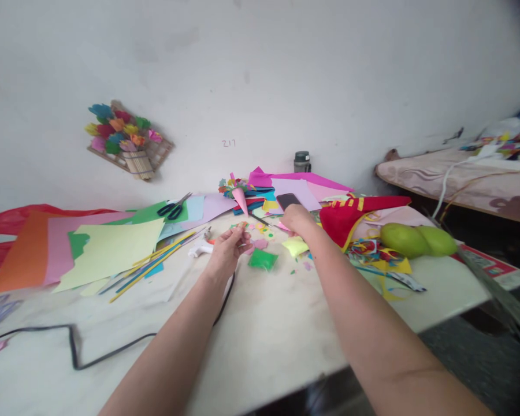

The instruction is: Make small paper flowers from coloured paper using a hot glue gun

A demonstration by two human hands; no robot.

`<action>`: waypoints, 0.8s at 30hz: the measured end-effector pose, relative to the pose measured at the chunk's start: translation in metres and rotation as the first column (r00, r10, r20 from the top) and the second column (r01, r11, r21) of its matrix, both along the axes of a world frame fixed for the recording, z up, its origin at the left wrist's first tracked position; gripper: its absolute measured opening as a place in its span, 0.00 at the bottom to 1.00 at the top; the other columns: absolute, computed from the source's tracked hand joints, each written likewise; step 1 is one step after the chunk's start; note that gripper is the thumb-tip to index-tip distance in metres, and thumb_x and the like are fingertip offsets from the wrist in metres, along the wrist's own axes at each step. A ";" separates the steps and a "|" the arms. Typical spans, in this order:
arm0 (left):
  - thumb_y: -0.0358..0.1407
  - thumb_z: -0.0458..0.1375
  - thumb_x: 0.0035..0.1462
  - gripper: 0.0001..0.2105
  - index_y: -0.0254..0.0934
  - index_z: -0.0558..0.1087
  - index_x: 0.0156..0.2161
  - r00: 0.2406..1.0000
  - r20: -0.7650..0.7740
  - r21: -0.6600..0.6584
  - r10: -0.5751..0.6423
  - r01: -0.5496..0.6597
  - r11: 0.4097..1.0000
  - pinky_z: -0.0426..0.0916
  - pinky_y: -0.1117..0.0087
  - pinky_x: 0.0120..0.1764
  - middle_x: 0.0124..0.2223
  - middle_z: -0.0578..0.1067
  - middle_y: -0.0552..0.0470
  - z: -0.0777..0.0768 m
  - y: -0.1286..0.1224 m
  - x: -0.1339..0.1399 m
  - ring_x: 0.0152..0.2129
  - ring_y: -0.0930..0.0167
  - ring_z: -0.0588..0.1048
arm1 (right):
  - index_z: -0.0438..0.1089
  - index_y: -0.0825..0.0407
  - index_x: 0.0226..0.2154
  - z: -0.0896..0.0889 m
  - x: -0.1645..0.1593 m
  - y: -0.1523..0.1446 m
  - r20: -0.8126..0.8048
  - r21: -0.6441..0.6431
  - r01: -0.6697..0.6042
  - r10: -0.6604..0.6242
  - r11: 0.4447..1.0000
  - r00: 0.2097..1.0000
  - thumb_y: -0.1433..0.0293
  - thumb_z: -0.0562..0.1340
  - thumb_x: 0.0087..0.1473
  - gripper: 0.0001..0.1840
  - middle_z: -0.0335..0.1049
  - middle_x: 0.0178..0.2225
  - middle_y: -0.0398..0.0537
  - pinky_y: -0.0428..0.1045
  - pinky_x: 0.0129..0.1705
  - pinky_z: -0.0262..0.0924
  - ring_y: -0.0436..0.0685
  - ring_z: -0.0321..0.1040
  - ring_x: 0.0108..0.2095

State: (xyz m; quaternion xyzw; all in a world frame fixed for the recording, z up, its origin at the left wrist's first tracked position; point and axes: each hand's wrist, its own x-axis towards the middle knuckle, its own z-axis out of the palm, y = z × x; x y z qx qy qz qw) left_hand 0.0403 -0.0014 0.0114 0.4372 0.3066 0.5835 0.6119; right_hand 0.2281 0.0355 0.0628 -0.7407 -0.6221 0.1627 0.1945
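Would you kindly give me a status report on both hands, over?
Left hand by glue gun, fingers curled, hold unclear. Right hand by phone, grip hidden. Scraps between, green packet nearer.

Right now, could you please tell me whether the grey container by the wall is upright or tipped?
Upright: the container stands vertically, its dark lid uppermost.

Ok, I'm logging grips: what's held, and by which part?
Left hand: seemingly pinching a tiny orangish piece, exact spot unclear. Right hand: cannot be told.

The left hand [229, 247] pinches something [244, 224] too small to tell.
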 end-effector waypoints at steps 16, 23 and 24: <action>0.39 0.55 0.51 0.11 0.30 0.71 0.32 1.000 0.015 -0.104 0.011 -0.010 0.994 0.69 0.74 0.24 0.24 0.73 0.51 0.003 0.002 -0.005 0.18 0.77 0.71 | 0.66 0.57 0.21 -0.022 -0.048 -0.008 -0.668 0.458 -0.351 0.577 0.817 0.470 0.65 0.61 0.43 0.11 0.56 0.12 0.37 0.41 0.15 0.50 0.43 0.52 0.13; 0.43 0.57 0.47 0.13 0.33 0.66 0.25 0.997 -0.073 -0.066 0.015 -0.020 0.998 0.67 0.74 0.21 0.19 0.70 0.54 -0.002 0.005 -0.007 0.15 0.77 0.68 | 0.66 0.57 0.22 -0.017 -0.055 -0.017 -0.639 0.466 -0.335 0.573 0.819 0.513 0.64 0.61 0.42 0.11 0.56 0.14 0.36 0.41 0.16 0.49 0.43 0.50 0.15; 0.44 0.57 0.46 0.14 0.33 0.66 0.24 0.996 -0.088 -0.058 0.020 -0.025 0.998 0.67 0.74 0.21 0.19 0.70 0.54 -0.001 0.005 -0.007 0.14 0.76 0.68 | 0.67 0.57 0.22 -0.016 -0.055 -0.018 -0.637 0.461 -0.337 0.571 0.821 0.518 0.63 0.61 0.42 0.12 0.56 0.14 0.36 0.41 0.16 0.49 0.43 0.50 0.15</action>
